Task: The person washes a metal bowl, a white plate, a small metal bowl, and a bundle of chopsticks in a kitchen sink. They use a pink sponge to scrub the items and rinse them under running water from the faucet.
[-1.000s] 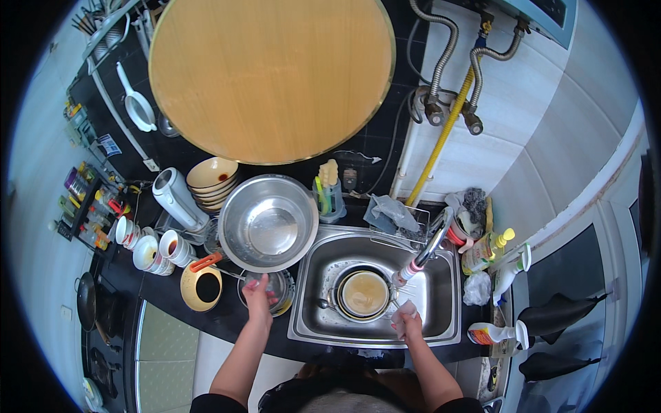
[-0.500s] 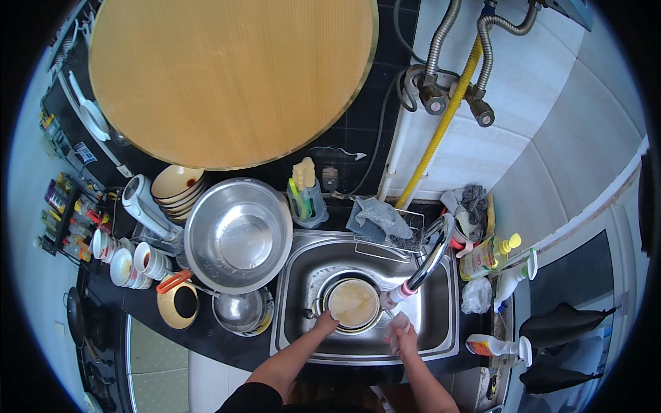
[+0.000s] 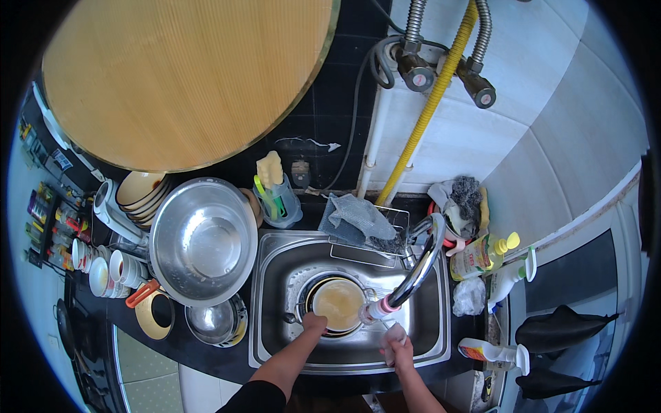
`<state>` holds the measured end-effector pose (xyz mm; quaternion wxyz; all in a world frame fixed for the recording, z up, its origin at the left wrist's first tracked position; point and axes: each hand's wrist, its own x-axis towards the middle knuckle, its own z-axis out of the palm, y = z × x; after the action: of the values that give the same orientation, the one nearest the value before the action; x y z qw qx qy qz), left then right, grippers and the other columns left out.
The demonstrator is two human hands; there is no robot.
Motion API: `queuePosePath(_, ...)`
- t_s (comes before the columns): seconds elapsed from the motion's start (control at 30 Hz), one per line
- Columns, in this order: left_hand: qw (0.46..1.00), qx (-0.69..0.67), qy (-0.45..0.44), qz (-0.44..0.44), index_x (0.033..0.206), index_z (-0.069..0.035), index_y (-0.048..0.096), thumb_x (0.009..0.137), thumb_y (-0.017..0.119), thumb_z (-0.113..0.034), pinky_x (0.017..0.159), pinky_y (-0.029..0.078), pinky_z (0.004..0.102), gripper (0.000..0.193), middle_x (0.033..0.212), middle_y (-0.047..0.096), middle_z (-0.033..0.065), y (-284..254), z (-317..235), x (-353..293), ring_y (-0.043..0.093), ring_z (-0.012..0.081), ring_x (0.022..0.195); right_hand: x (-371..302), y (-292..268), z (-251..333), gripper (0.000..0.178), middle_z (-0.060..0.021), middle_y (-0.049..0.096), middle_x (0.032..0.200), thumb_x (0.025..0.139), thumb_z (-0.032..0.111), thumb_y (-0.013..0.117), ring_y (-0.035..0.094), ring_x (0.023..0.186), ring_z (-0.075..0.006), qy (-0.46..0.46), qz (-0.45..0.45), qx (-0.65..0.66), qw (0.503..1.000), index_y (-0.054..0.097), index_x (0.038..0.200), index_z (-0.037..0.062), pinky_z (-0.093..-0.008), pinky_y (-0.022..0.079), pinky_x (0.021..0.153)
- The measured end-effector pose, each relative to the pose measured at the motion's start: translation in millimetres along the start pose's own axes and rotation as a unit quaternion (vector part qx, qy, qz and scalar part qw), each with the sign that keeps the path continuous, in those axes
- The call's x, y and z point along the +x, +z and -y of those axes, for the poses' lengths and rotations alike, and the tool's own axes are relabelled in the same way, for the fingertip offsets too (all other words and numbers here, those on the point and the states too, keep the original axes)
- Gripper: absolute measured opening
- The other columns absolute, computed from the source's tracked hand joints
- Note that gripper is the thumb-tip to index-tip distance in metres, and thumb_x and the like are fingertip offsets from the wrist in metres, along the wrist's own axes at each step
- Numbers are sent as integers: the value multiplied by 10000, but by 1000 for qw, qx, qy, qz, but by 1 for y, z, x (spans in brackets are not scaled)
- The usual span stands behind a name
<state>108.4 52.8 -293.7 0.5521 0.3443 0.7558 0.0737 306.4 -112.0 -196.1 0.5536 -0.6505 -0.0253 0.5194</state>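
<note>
In the steel sink, a round bowl filled with cloudy tan liquid sits inside a larger dark-rimmed pot. My left hand is closed at the near-left rim of the bowl, its fingertips partly hidden. Below the faucet's pinkish-white nozzle, my right hand grips a pale, soft-looking cloth near the sink's front. The faucet neck arches over the right half of the basin.
A large steel basin stands left of the sink, near stacked bowls and a smaller metal bowl. Behind the sink, a wire rack holds a grey cloth. A yellow-capped bottle and spray bottles stand right.
The whole view has shifted, with the sink appearing farther left and slightly larger. My left hand stays at the bowl's rim, and my right hand keeps the pale cloth beside the nozzle.
</note>
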Motion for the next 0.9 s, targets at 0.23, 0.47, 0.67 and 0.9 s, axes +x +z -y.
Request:
queuePosePath(0.23,972,-226,49,30,947,56,462,666,554,22,518,567,397,298,865,543,179,-7,-2,-10,615,316,735,4,-1,0,320,-128,548,980,793,51,547,582,827,-249,16,4,5,1000,447,1096,18,-366,543,620)
queuePosePath(0.47,980,-185,28,69,1129,-2,224,667,573,-19,412,538,371,579,994,478,204,-9,-22,-27,599,315,686,-3,6,7,337,-128,542,981,781,50,566,574,836,-254,34,5,-7,999,445,1094,20,-374,549,623)
queuePosePath(0.67,977,64,203,-23,1173,13,235,696,543,-111,647,508,417,581,1029,503,270,-32,-51,-59,583,385,793,-8,10,10,350,-131,540,987,772,43,569,573,842,-262,28,14,5,999,440,1097,26,-384,553,615)
queuePosePath(0.9,875,270,401,-5,1240,38,225,697,557,-135,769,452,453,660,1032,490,288,-38,-119,-150,553,424,861,-4,3,7,376,-123,534,1006,759,5,529,579,840,-260,24,12,39,999,426,1119,40,-386,551,592)
